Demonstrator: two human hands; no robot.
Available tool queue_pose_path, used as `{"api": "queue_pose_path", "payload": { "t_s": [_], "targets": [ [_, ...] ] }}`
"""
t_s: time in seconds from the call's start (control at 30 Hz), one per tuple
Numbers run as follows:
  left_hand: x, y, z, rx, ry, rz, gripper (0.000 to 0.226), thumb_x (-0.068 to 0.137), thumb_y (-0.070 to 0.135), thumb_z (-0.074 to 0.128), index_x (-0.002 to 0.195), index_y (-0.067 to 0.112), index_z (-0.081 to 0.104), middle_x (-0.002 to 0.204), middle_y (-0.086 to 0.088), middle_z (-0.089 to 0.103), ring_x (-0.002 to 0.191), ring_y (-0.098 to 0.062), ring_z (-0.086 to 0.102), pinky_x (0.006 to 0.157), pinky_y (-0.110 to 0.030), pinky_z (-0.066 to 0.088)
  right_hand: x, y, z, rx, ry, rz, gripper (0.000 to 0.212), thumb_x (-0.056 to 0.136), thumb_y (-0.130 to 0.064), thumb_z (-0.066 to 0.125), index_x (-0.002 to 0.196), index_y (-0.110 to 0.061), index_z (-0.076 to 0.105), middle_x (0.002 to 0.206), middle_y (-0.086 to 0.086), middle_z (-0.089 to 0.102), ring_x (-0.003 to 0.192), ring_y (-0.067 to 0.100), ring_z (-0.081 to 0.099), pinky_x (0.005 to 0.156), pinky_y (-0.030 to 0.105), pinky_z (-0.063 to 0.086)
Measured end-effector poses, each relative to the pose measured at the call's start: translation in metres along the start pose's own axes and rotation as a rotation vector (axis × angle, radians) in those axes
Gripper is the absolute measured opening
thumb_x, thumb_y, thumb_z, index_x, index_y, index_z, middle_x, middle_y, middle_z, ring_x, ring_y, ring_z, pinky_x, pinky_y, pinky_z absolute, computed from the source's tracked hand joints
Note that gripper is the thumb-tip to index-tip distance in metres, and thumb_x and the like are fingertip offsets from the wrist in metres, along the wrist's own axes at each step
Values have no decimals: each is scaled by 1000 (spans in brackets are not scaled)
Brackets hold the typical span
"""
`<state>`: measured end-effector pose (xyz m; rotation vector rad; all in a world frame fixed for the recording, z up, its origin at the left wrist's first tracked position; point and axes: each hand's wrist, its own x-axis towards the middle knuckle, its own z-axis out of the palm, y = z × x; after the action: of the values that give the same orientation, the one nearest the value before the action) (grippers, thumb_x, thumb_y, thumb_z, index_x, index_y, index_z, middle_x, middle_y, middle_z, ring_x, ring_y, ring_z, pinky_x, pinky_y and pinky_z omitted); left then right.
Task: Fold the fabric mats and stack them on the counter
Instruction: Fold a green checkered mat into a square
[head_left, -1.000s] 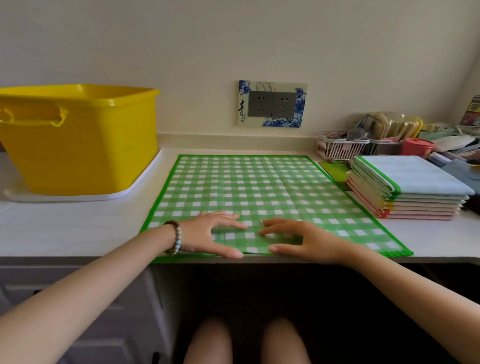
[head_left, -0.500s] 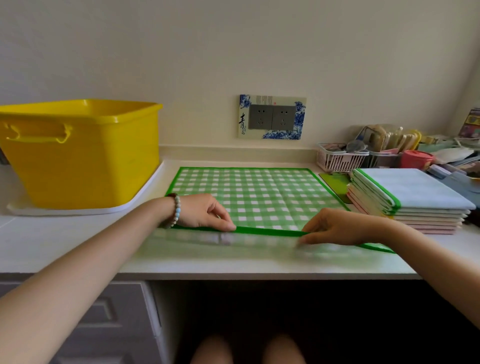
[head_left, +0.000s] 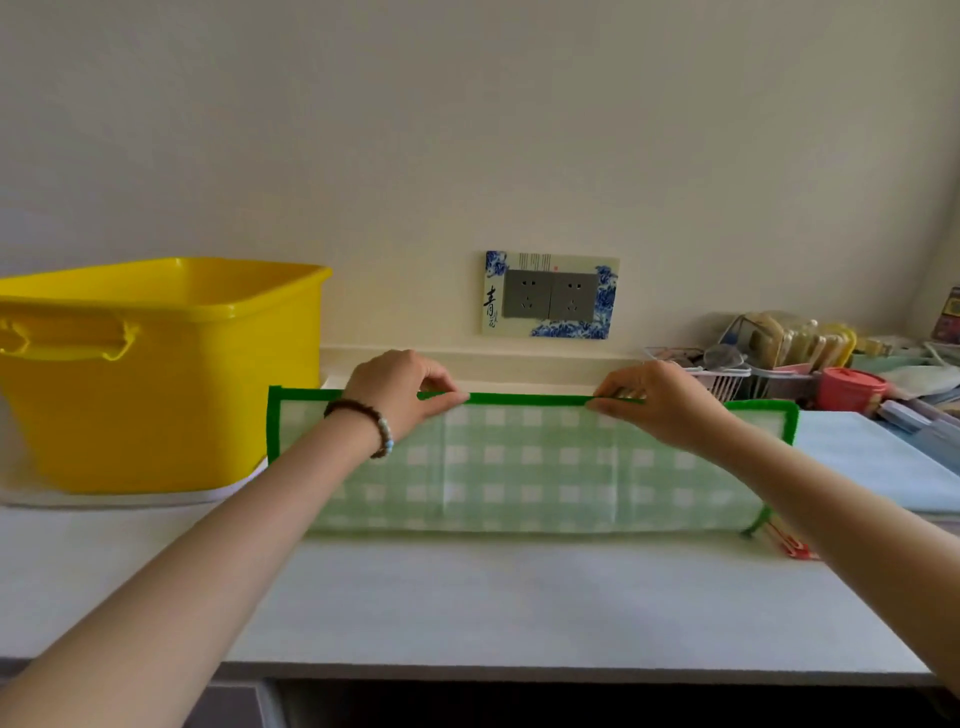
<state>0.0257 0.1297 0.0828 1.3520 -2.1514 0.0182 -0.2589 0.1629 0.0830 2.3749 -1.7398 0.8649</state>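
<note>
Plastic tub (head_left: 171, 374) left on counter (head_left: 467, 597); fabric mat (head_left: 519, 467) centre; folded mat stack (head_left: 872, 457) right; wire basket (head_left: 722, 379) behind stack; socket plate (head_left: 550, 296) on wall behind.

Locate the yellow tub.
In the head view, the yellow tub stands on the counter at the left, just left of the green checked mat.

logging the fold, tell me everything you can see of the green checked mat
The green checked mat is fabric, pale green and white squares, edged in bright green binding. It is doubled over on the counter, fold nearest the person, upright creases across it. The left hand and right hand each pinch its far bound edge. It sits between a yellow tub and a stack of folded mats.
</note>
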Motion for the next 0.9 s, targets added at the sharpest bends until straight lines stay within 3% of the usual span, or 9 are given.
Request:
{"api": "queue_pose_path", "payload": {
  "t_s": [0.1, 0.17, 0.27, 0.37, 0.47, 0.53, 0.63, 0.8, 0.9],
  "targets": [
    [1, -4, 21, -17, 142, 65, 25, 86, 39, 62, 107, 27, 69, 104, 7, 68, 99, -12, 59, 85, -25, 43, 14, 13, 20, 12, 50, 51, 15, 82, -32, 69, 88, -20, 74, 84, -5, 71, 74, 9, 62, 72, 28, 51],
    [0, -8, 37, 0, 132, 111, 32, 88, 40, 58, 117, 27, 63, 115, 5, 65, 108, -13, 56, 94, -29, 42, 21, 23, 35, 21, 60, 75, 14, 82, -32, 69, 87, -20, 74, 83, -4, 72, 74, 12, 64, 75, 34, 54],
    [-5, -17, 61, -3, 35, 132, 46, 87, 52, 50, 124, 25, 58, 127, 6, 58, 120, -13, 49, 103, -28, 34, 27, 34, 57, 13, 67, 85, 14, 81, -33, 70, 86, -20, 75, 82, -3, 73, 75, 15, 65, 79, 35, 53],
    [-11, -22, 82, -11, -89, 120, 80, 71, 72, 25, 127, 25, 56, 132, 6, 55, 124, -14, 48, 106, -26, 31, 32, 44, 79, -23, 78, 95, 16, 81, -34, 70, 87, -20, 75, 84, -2, 73, 80, 19, 63, 84, 34, 47],
    [-16, -28, 102, 46, -261, 78, 95, 62, 78, 12, 136, 29, 44, 143, 8, 44, 133, -10, 37, 110, -23, 23, 35, 51, 98, -45, 55, 140, 17, 82, -35, 69, 89, -21, 75, 88, -3, 72, 86, 21, 62, 80, 30, 39],
    [-18, -30, 111, 81, -365, 36, 90, 68, 79, 15, 141, 31, 37, 149, 8, 34, 138, -9, 28, 114, -26, 18, 34, 52, 108, -66, 31, 153, 20, 85, -36, 66, 97, -22, 73, 99, -3, 72, 97, 22, 62, 86, 30, 38],
    [-20, -30, 119, 98, -475, -27, 64, 91, 64, 27, 146, 31, 26, 155, 7, 20, 143, -11, 16, 117, -35, 11, 30, 44, 118, -96, 12, 167, 27, 90, -39, 58, 110, -24, 67, 118, -3, 66, 113, 20, 56, 97, 33, 37],
    [-23, -30, 125, 149, -553, -77, 61, 95, 58, 22, 148, 31, 16, 158, 8, 7, 145, -13, 4, 118, -39, 3, 21, 8, 137, -5, -83, 131, 28, 93, -38, 52, 110, -22, 67, 120, -4, 65, 112, 18, 58, 95, 29, 41],
    [-24, -31, 128, 144, -561, -82, 59, 96, 55, 22, 149, 31, 12, 158, 8, 1, 145, -14, -1, 118, -42, 1, 15, -11, 152, 51, -191, 164, 35, 95, -40, 47, 123, -22, 59, 131, -2, 57, 121, 17, 52, 100, 28, 37]
  ]
}}
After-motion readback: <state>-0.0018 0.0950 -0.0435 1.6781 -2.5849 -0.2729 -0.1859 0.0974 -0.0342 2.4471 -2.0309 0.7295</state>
